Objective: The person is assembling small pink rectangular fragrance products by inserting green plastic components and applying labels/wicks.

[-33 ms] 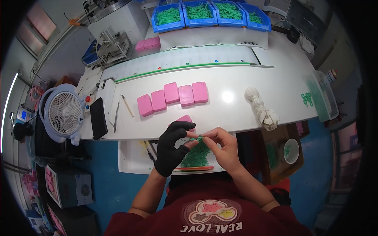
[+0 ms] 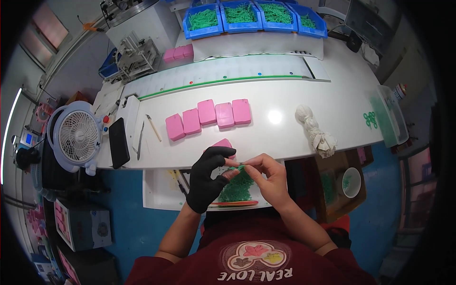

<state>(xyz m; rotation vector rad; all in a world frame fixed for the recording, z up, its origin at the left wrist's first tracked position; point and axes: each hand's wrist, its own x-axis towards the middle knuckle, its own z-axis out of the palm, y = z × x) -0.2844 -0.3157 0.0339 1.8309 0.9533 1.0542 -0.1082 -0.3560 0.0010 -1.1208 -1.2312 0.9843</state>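
Note:
My left hand, in a black glove with bare thumb and index tips, pinches a small green piece. From the other side, the fingertips of my bare right hand close on the same piece. It is mostly covered by the fingers, so its exact shape cannot be made out. Below both hands a heap of small green pieces lies in a pulled-out white drawer. A pink block at the table edge is partly hidden behind my left hand.
Several pink blocks stand in a row on the white table. Tweezers, a slim tool and a phone lie left; a white cloth bundle lies right. Blue bins stand behind a conveyor strip.
The small coloured dots on the conveyor strip have shifted slightly to the left. My hands and the green piece look unmoved.

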